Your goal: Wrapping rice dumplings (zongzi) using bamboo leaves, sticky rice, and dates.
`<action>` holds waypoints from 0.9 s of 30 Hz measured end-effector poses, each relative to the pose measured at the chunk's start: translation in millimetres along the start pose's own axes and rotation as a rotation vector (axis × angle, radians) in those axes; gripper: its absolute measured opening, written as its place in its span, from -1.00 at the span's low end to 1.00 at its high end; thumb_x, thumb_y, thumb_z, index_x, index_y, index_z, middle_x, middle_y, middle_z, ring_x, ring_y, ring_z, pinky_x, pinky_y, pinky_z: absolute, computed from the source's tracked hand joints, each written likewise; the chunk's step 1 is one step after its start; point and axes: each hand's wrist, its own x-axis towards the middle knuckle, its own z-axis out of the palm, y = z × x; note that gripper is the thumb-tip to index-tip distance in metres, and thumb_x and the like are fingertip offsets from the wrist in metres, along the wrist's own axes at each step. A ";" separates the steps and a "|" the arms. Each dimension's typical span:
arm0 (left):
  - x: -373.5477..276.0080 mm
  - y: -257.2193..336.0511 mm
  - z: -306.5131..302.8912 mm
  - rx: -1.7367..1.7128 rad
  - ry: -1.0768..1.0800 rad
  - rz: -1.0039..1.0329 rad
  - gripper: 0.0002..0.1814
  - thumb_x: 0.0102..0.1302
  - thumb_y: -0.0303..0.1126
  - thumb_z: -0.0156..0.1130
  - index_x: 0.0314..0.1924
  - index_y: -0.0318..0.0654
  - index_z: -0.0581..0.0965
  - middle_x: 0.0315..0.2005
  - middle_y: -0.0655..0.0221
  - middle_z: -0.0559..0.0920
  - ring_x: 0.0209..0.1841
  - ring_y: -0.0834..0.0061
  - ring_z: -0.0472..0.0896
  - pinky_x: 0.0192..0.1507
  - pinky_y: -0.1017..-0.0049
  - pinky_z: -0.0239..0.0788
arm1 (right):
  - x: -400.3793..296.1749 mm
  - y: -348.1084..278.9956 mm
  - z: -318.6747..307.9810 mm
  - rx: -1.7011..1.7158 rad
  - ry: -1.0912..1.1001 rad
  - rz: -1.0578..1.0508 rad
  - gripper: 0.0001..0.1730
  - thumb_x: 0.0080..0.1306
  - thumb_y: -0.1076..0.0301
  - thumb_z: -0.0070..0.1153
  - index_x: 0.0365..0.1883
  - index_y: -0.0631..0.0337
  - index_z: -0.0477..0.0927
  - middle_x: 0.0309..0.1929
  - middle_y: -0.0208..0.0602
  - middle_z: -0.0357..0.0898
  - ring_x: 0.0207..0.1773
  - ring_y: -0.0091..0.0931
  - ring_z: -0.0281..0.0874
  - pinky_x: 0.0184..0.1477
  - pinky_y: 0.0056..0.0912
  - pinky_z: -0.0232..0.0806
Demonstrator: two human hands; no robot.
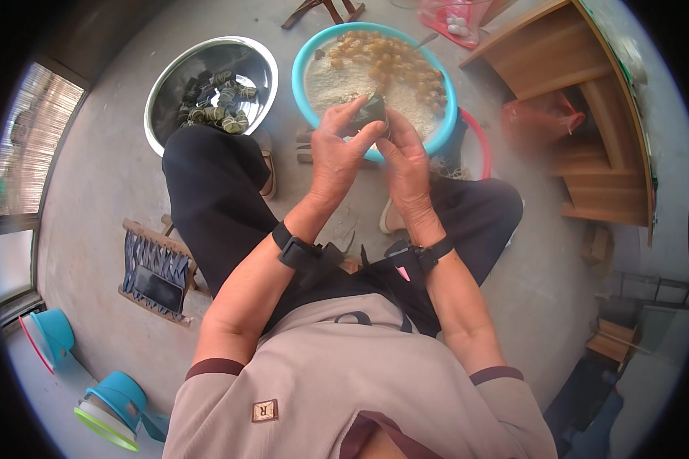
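Observation:
Both my hands hold a green leaf-wrapped rice dumpling (371, 112) over the near edge of a blue plastic basin (449, 123). My left hand (339, 140) grips it from the left, with thumb and fingers around the leaf. From the right, my right hand (405, 152) has its fingers on the dumpling's side and lower end. White rice (336, 83) fills much of the basin, and brown dates or similar fruit (399, 57) lie over its far and right parts, with a spoon (428, 40) at the rim. Several tied leaf dumplings (215, 112) lie in a steel basin (268, 69) at the left.
A wooden shelf unit (551, 51) with a red plastic bag (537, 120) stands at the right. A low strap-seat stool (155, 258) bearing a phone (159, 288) is at the left. Blue buckets (117, 396) stand at lower left. A red-rimmed container (482, 143) is beside the blue basin.

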 end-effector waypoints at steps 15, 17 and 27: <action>16.3 -20.7 -18.0 -0.664 0.054 -0.433 -0.67 0.42 -0.31 0.24 0.09 -0.32 0.57 -0.17 0.39 0.62 -0.17 0.55 0.58 -0.10 0.50 0.50 | -3.7 -13.2 11.0 -0.164 0.020 -0.098 -0.34 0.33 0.53 0.21 0.38 0.32 0.29 0.38 -0.14 0.35 0.42 -0.42 0.29 0.40 -0.36 0.22; 16.8 -25.0 -20.5 -0.696 -0.017 -0.489 -0.69 0.47 -0.20 0.17 0.05 -0.25 0.54 -0.21 0.40 0.62 -0.23 0.51 0.59 -0.15 0.45 0.55 | 2.4 -10.4 0.3 -0.405 -0.045 -0.173 -0.28 0.29 0.47 0.28 0.39 0.30 0.28 0.39 -0.12 0.34 0.43 -0.40 0.29 0.42 -0.33 0.19; 11.1 -36.1 -24.6 -0.878 -0.144 -0.733 -0.71 0.47 -0.15 0.17 -0.01 -0.20 0.52 -0.21 0.39 0.63 -0.21 0.50 0.63 -0.17 0.45 0.60 | 13.1 -8.5 1.6 -0.527 -0.062 0.009 -0.29 0.26 0.31 0.34 0.35 0.27 0.37 0.25 -0.12 0.50 0.35 -0.41 0.41 0.32 -0.35 0.27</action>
